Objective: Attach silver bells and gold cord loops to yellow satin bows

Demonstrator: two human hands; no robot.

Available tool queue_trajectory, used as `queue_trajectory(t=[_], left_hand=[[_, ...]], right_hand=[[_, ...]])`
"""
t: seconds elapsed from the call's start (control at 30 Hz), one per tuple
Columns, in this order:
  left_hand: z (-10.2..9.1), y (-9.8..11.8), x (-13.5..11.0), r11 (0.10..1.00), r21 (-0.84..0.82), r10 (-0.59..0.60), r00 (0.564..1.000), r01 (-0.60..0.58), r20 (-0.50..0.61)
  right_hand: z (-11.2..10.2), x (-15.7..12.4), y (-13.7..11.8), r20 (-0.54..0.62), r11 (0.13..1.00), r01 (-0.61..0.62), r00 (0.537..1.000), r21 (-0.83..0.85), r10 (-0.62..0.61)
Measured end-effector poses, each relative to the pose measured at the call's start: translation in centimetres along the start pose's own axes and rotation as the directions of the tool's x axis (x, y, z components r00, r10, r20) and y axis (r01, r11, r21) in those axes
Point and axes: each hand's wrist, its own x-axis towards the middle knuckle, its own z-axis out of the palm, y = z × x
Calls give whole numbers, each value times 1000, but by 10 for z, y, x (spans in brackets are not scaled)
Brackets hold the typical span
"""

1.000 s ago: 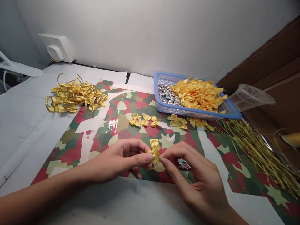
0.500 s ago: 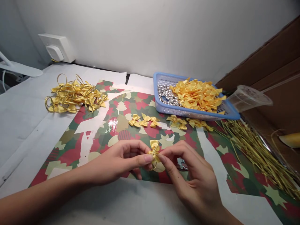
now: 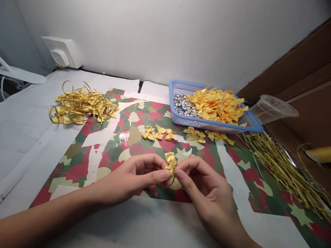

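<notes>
A small yellow satin bow (image 3: 170, 159) with a thin gold wire loop under it is pinched between both my hands, low in the middle of the view. My left hand (image 3: 131, 179) grips it with thumb and forefinger from the left. My right hand (image 3: 204, 193) pinches it from the right, fingers curled. Both hands hover over a red, green and cream patterned paper sheet (image 3: 108, 144). Several loose yellow bows (image 3: 159, 132) lie just beyond my fingers.
A blue basket (image 3: 181, 120) holds yellow bows (image 3: 217, 105) and silver bells (image 3: 184, 105). A heap of finished bows on gold loops (image 3: 80, 103) lies far left. Gold wire ties (image 3: 279, 165) spread on the right, beside a tipped clear plastic cup (image 3: 271, 108) and brown cardboard (image 3: 305, 75).
My right hand has closed in leftward onto the bow, fingers curling tighter around it. The left hand holds its place.
</notes>
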Motion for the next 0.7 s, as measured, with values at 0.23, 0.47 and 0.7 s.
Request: queue_trajectory(t=[0.23,0.47,0.7], left_hand=[[3,-2,2,996,-80,42,999,-39,34],[4,-6,3,975,-224,27,996,-8,83],[5,-6,2,969,-246,5,999,6,46]], right_hand=[[-1,2,1,5,999,-21,1000,28,21],[1,1,2,35,974,-150,989,170,146],[2,2,3,-9,989,-73,997,125,75]])
